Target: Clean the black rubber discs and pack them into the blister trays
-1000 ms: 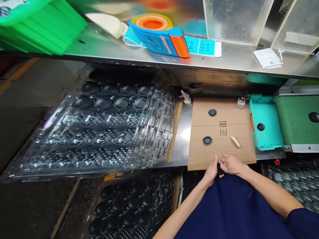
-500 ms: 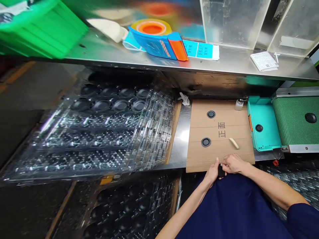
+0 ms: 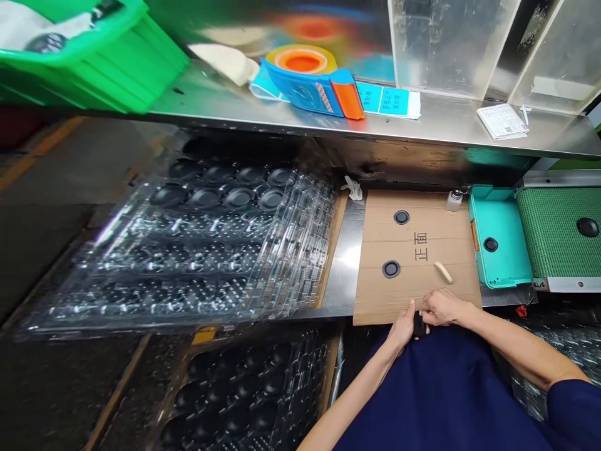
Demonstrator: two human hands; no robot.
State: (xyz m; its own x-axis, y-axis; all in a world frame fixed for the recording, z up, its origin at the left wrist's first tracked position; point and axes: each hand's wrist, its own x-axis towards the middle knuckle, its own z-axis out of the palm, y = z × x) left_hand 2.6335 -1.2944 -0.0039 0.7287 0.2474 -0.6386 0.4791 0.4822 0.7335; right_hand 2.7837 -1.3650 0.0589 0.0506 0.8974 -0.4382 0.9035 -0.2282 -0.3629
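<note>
At the front edge of a cardboard sheet (image 3: 375, 297), my left hand (image 3: 402, 327) is closed around a small black round part (image 3: 419, 325). Against its upper side presses my right hand (image 3: 441, 307), fingers curled; whether it also pinches something small is hidden. On the cardboard lie two dark ringed round parts, one farther back (image 3: 401, 217) and one nearer (image 3: 391, 269). A cream curved stick (image 3: 442, 273) rests just beyond my right hand. Near the back right corner stands a small white bottle (image 3: 454, 200) with a metal top.
Right of the cardboard sits a turquoise tray (image 3: 507, 269) holding one black part, beside a green belt (image 3: 547, 244) with another. Stacked clear plastic trays (image 3: 220, 250) of black parts fill the left. A steel shelf (image 3: 451, 131) carries a tape dispenser (image 3: 310, 88) and green bin (image 3: 117, 69).
The whole view has shifted slightly, so the surroundings appear a little farther right. Both hands stay together at the black part, with barely any change in their grip.
</note>
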